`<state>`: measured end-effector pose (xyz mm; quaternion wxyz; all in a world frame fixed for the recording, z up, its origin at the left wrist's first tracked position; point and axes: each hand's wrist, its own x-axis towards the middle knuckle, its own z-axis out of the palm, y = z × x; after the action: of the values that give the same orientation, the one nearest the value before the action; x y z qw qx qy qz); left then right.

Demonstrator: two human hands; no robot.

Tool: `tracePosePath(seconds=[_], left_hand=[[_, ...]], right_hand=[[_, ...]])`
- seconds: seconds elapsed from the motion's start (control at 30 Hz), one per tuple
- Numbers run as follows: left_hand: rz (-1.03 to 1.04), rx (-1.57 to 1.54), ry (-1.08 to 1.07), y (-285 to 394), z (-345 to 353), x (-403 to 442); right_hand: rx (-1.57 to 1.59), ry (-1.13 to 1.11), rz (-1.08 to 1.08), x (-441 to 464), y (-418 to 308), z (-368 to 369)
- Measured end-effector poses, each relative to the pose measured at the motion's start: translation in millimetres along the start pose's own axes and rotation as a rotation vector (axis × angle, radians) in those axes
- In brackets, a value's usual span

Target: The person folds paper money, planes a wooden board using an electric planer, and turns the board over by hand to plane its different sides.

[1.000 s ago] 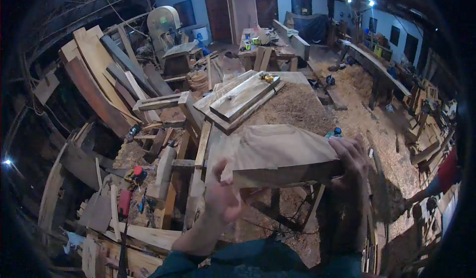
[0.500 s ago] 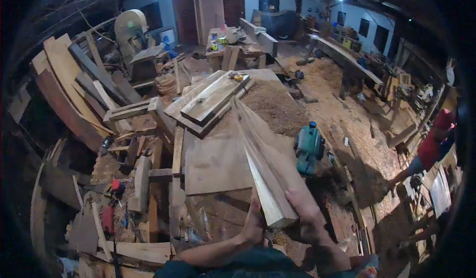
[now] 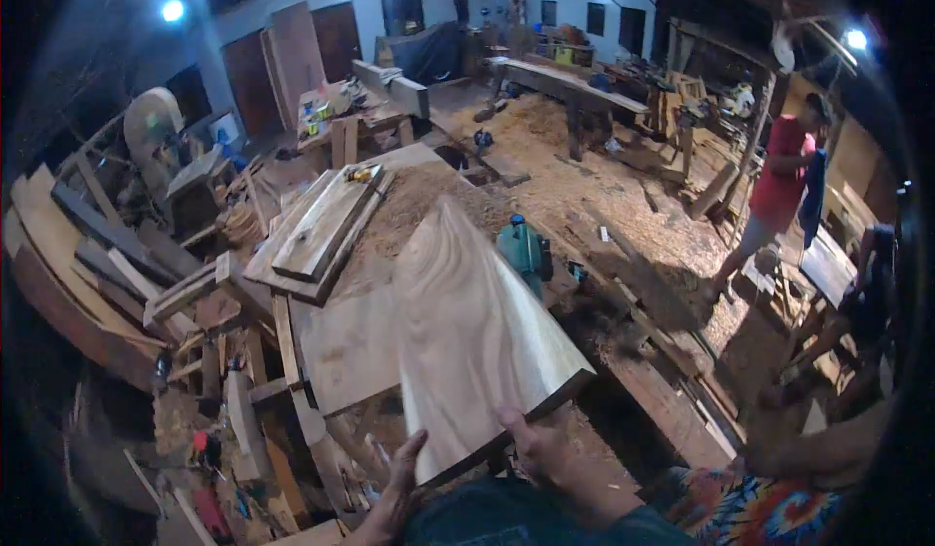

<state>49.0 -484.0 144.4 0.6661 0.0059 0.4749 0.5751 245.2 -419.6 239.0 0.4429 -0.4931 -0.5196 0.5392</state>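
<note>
A wide wooden board (image 3: 477,341) with wavy grain lies broad face up in front of me, its far end over the workbench. My left hand (image 3: 392,488) grips its near left corner, with the thumb along the side edge. At the near end, my right hand (image 3: 560,453) holds the board with the thumb on top and the other fingers out of sight beneath. Just beyond the board's right edge stands a green power tool (image 3: 524,252), partly covered by it.
Stacked planks (image 3: 326,225) lie on the sawdust-strewn workbench (image 3: 355,341), a small yellow tool (image 3: 360,174) on them. Timber offcuts crowd the left. At right stands a person in red (image 3: 779,176); tie-dyed cloth (image 3: 760,502) shows close by. Wood shavings (image 3: 623,220) cover the floor.
The board has turned from a narrow, edge-up view to broad face up, still in both hands. My view has swung right, bringing the person in red further into sight.
</note>
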Motion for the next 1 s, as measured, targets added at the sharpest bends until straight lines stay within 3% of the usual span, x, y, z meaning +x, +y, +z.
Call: tracePosePath(seconds=[0.03,0.07,0.1,0.13,0.2,0.23,0.3,0.43,0.53,0.6,0.7,0.73,0.8,0.87,1.0], left_hand=[[0.113,0.108,0.124,11.6,-7.6,-11.8],[0.187,0.155,0.186,30.3,-11.4,-29.0],[0.171,0.218,0.196,48.1,-64.1,-15.8],[0.157,0.28,0.206,58.7,-107.9,-1.2],[0.512,-0.092,0.149,79.8,-35.6,-70.0],[0.749,0.035,0.199,85.0,-28.3,-77.0],[0.583,0.056,0.059,121.3,-22.9,-97.7],[0.65,-0.06,-0.111,129.6,-0.3,-96.7],[0.534,-0.101,-0.043,138.8,-35.8,-84.4],[0.716,-0.051,0.028,129.5,-40.6,-78.8],[0.645,-0.106,-0.106,129.5,-22.1,-90.9],[0.565,-0.148,-0.189,131.3,-11.0,-96.7],[0.715,-0.052,-0.153,122.9,-4.4,-100.8],[0.731,-0.069,-0.171,121.3,-4.9,-100.4],[0.5,-0.239,-0.315,131.6,-9.6,-97.9]], right_hand=[[0.063,-0.02,0.009,-0.9,-1.7,-2.3],[0.096,-0.047,0.164,-7.3,-25.6,-8.5],[0.131,-0.077,0.321,-12.0,-36.9,-13.5],[0.193,-0.058,0.27,-14.9,-27.6,-13.3],[0.315,-0.027,0.169,-22.6,-3.9,-6.0],[0.302,-0.093,0.135,-25.4,-4.6,-6.0],[0.271,-0.228,0.043,-24.2,-13.4,-7.5],[0.325,-0.364,0.007,-15.3,-10.2,-4.1],[0.268,-0.407,0.021,-13.3,-12.5,-4.4],[0.293,-0.382,-0.037,-12.1,-16.0,-5.3],[0.236,-0.387,-0.206,-3.3,-10.6,-5.5],[0.222,-0.394,-0.177,-2.9,-10.2,-5.9],[0.19,-0.408,-0.118,-3.1,-10.3,-7.7],[0.145,-0.421,-0.112,-2.8,-17.2,-12.1],[0.105,-0.442,-0.09,-0.5,-21.1,-13.8]])
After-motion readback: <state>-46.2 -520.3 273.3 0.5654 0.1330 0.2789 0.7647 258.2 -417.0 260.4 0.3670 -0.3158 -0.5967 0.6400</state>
